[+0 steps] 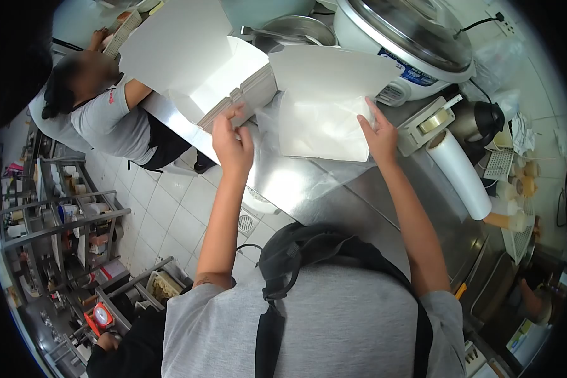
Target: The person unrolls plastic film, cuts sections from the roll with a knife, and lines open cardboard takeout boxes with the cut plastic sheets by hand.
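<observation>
A white paper takeaway box (324, 129) stands on the steel counter with its lid flap raised. My right hand (382, 133) is at its right side wall, thumb towards the inside, the other fingers partly hidden. To the left is a stack of nested paper boxes (256, 88), the top one with its flap up. My left hand (233, 142) is beside the near edge of this stack, index finger stretched out and the others loosely curled, holding nothing that I can see. Thin clear plastic (334, 176) lies under and around the single box.
Behind the boxes stand a large rice cooker (409, 44) and a metal bowl (296, 28). To the right are a tape dispenser (429, 123), a white roll (460, 176) and a kettle (479, 123). Another person (107, 120) works at the counter's far left.
</observation>
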Demonstrator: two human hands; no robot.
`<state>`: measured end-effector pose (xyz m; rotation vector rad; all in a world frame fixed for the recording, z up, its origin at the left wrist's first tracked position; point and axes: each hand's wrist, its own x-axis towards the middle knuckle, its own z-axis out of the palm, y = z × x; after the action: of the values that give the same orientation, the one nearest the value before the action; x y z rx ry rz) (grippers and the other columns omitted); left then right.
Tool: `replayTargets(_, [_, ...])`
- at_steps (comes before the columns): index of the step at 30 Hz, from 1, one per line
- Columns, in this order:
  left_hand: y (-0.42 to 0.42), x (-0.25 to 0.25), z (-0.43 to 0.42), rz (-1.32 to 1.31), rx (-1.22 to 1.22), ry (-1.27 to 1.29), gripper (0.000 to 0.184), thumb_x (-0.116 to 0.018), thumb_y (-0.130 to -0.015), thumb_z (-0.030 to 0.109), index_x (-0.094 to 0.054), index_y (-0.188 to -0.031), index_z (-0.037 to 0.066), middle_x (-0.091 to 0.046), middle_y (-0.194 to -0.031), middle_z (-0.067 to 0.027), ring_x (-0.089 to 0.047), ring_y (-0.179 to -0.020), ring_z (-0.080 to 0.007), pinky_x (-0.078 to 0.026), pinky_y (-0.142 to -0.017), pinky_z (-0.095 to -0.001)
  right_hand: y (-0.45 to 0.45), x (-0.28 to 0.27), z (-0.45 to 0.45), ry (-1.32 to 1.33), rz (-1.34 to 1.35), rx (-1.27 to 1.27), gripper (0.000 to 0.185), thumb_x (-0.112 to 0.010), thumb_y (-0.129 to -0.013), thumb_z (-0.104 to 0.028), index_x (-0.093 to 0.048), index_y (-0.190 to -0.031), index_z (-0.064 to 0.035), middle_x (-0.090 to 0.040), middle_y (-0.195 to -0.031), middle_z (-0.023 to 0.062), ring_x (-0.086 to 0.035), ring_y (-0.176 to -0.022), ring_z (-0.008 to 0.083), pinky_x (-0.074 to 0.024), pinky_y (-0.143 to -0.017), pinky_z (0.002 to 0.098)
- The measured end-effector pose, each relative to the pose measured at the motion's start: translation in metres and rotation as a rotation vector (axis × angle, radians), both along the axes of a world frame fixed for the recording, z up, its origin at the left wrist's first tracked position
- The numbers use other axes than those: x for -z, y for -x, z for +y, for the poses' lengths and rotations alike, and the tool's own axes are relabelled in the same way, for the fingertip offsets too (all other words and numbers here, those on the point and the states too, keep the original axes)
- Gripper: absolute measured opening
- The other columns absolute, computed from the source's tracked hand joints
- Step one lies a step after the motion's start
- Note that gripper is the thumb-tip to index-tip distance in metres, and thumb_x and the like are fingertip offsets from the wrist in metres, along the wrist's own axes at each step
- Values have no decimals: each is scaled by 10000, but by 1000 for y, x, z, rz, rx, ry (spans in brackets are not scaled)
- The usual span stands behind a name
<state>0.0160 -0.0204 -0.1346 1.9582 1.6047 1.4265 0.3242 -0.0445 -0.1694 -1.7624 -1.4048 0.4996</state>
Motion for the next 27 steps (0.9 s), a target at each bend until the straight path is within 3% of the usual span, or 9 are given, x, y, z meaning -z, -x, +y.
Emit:
replayTargets(4, [-33,-47,0,402,190,-85,453,-695,-756,103,-569,-1191,101,-543,-1289,-143,-538,-1130,-339,-385,-1016,-416,-3,13,-2,-103,44,-33,447,-728,-847,-222,-633,-1277,-148,-381,-494,42,-383,-444,132,-376,-482,321])
replayTargets(7, [-30,-41,10,565,292,8,573,-733,-758,163,-535,-1294,125,-510,-1295,-154,-552,-1095,-338,-423,-965,-413,-7,7,-11,-62,62,1,313,-745,-836,-210,-706,-1129,-109,-485,-573,42,-437,-485,131,-386,-495,304])
replayTargets(10, [-39,-35,9,344,-25,107,578,-756,-763,201,-544,-1295,120,-585,-1136,-132,-594,-936,-320,-482,-843,-396,-6,0,-22,-227,14,41,186,-760,-829,-200,-745,-961,-71,-570,-689,40,-480,-539,116,-391,-506,291])
replayTargets(13, [-41,-23,8,232,-21,364,425,-698,-827,187,-596,-1232,107,-609,-937,-108,-615,-842,-301,-493,-698,-401,-10,-12,-39,-169,-95,113,153,-761,-837,-199,-741,-863,-49,-600,-742,34,-494,-564,103,-398,-516,276])
replayTargets(16, [-47,3,23,234,167,277,397,-650,-854,126,-610,-1249,142,-601,-825,-105,-621,-718,-298,-499,-663,-413,-10,7,-48,-149,64,190,170,-750,-853,-201,-708,-833,-37,-579,-671,27,-479,-544,92,-402,-520,266])
replayTargets(19, [-42,16,39,439,194,332,431,-614,-862,75,-609,-1277,192,-613,-876,-107,-627,-716,-287,-507,-682,-417,-11,26,-52,-146,197,321,191,-738,-864,-187,-660,-797,-26,-555,-607,19,-470,-526,89,-409,-526,263])
replayTargets(22, [-36,22,46,506,150,370,538,-668,-835,94,-568,-1353,199,-585,-906,-100,-597,-753,-265,-509,-678,-370,-13,35,-61,-112,170,385,181,-727,-869,-152,-627,-794,-22,-554,-597,17,-482,-530,100,-425,-542,268])
replayTargets(25, [-35,12,35,509,111,74,632,-721,-802,135,-523,-1401,176,-559,-1099,-123,-577,-972,-301,-507,-810,-376,-15,33,-57,-209,129,351,142,-703,-886,-143,-628,-850,-29,-609,-716,37,-545,-626,140,-461,-609,282])
replayTargets(27, [-45,-7,23,614,136,33,731,-748,-786,171,-448,-1453,184,-446,-1333,-138,-445,-1201,-344,-346,-1009,-478,-11,-1,-50,-426,-29,287,125,-685,-901,-152,-630,-903,-40,-646,-836,57,-592,-735,177,-485,-679,294])
